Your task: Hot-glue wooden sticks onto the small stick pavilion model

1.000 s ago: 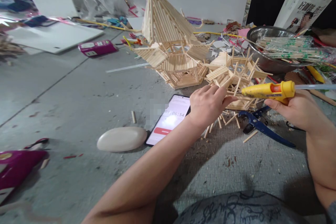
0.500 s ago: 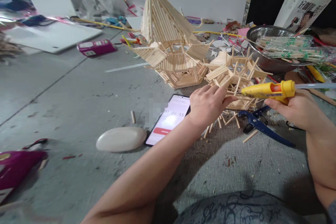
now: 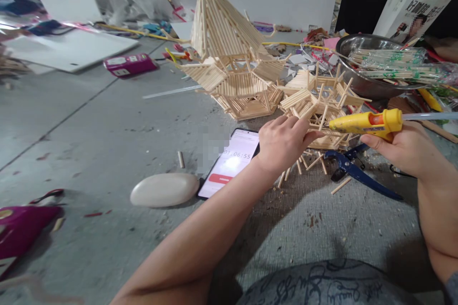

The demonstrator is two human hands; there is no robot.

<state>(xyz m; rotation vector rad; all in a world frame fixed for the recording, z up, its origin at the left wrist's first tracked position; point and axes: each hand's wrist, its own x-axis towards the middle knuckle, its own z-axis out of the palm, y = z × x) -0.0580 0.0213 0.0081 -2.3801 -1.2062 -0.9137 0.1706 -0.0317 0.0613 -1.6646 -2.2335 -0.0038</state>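
In my right hand [image 3: 411, 147] is a yellow hot glue gun [image 3: 368, 122], a clear glue stick trailing from its back. Its nozzle points left, into the smaller wooden stick model [image 3: 331, 90], close to my left thumb. My left hand [image 3: 284, 140] is closed on the near left side of that model; its fingertips are partly hidden among the sticks. Behind stands a larger stick pavilion [image 3: 229, 33] with a tall pointed roof. Blue-handled cutters [image 3: 361, 175] lie below the glue gun, beside short cut sticks [image 3: 341, 186].
A phone [image 3: 229, 167] showing a timer lies under my left wrist, next to a white oval case [image 3: 164, 189]. Purple packs [image 3: 130, 65] rest on the floor at left. A metal bowl [image 3: 379, 88] with bagged sticks stands at back right, amid scraps.
Hardly anything differs: both hands, the glue gun and the stick model keep their places. The view has shifted very slightly.
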